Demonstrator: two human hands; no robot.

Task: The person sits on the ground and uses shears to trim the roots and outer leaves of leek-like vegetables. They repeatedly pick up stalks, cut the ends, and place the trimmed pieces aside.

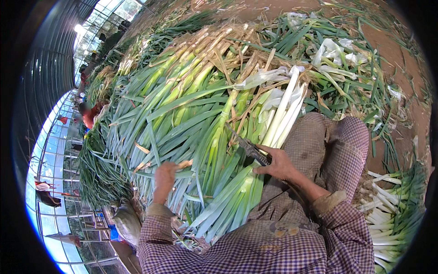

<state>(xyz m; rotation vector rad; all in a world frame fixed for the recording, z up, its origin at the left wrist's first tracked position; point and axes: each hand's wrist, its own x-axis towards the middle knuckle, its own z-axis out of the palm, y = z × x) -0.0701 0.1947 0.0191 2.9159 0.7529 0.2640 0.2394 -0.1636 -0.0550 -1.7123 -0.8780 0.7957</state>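
Note:
My right hand [279, 165] is closed around a dark, narrow knife-like tool [251, 149], whose thin end points up and left. Under that hand lies a small bunch of leeks with bare white stems [285, 109], roots away from me and green leaves [232, 202] fanned toward my lap. My left hand [165, 179] is over the leaves of the heap, slightly blurred, with a tan dry leaf [184, 164] at its fingertips. Unpeeled leeks [178, 99] with brown outer leaves and roots fill the space in front of me.
Stripped leaves and pale skins [328, 51] lie in a pile beyond my knees. White-stemmed leeks [383, 212] are stacked at my right. At left are another leafy heap [99, 171], a filled sack [126, 219] and a person in red [89, 116] farther off.

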